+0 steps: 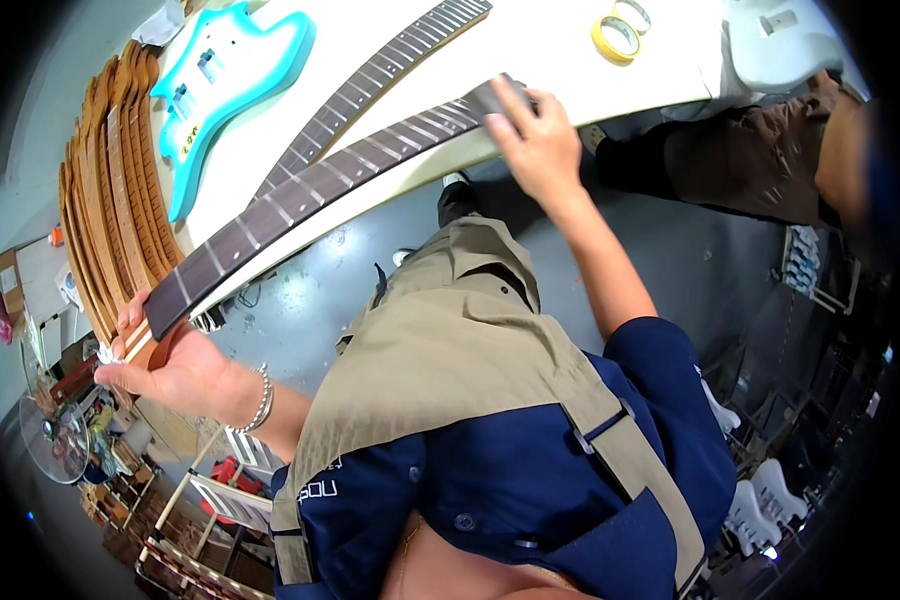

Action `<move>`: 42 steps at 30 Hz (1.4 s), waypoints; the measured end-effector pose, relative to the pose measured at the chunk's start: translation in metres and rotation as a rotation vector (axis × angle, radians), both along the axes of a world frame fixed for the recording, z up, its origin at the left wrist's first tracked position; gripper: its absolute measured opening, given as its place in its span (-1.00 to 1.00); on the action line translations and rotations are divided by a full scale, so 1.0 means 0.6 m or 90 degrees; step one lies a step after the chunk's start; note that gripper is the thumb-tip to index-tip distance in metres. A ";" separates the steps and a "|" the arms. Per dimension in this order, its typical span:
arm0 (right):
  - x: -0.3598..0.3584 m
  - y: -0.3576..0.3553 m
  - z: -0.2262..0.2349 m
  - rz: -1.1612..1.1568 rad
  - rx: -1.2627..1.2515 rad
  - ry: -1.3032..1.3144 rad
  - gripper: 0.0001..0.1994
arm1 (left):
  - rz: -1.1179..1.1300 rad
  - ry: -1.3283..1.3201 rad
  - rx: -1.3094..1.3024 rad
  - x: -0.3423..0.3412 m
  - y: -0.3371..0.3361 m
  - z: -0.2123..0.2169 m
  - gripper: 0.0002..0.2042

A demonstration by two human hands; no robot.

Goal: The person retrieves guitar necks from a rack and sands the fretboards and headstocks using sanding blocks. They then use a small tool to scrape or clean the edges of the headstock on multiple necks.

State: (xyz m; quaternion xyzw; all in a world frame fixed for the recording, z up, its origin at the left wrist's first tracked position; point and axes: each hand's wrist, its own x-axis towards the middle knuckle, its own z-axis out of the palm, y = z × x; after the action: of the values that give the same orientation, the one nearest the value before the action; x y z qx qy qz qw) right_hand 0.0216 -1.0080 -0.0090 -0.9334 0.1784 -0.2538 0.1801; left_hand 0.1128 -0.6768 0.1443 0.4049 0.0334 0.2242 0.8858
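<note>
A guitar neck point(315, 188) with a dark fretted fingerboard lies slantwise along the near edge of the white table. Its lower left end rests in my left hand point(200, 372), whose fingers and thumb wrap round the striped wooden end. At the upper right end, my right hand point(545, 150) presses a small dark grey block point(488, 99) down on the fingerboard. Motion blurs the block and the fingertips. Just behind lies a second guitar neck point(375, 82), its lower end hidden by the held one.
A turquoise guitar body point(235, 65) and a row of wooden necks point(115, 190) occupy the table's left. Yellow tape rolls point(616, 40) lie at the far edge. On the right, another person point(760, 155) stands near a pale guitar body point(782, 48). A fan point(55, 430) stands lower left.
</note>
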 end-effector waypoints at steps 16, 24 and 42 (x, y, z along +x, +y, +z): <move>0.255 -0.248 -0.016 0.277 -0.204 0.006 -0.50 | 0.055 -0.069 -0.256 0.021 0.008 -0.004 -0.54; 0.128 -0.018 0.006 0.674 0.244 0.131 -0.42 | 0.052 -0.082 -0.239 0.010 -0.006 0.006 -0.58; 0.160 -0.084 0.027 0.600 0.190 0.131 -0.41 | -0.182 -0.044 -0.121 0.010 -0.002 -0.033 -0.71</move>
State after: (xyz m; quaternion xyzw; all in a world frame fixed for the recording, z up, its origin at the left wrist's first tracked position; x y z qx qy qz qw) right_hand 0.1178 -1.0585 0.0072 -0.8968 -0.2114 -0.0230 0.3879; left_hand 0.1188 -0.6781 0.1245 0.3119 -0.0341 0.1054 0.9437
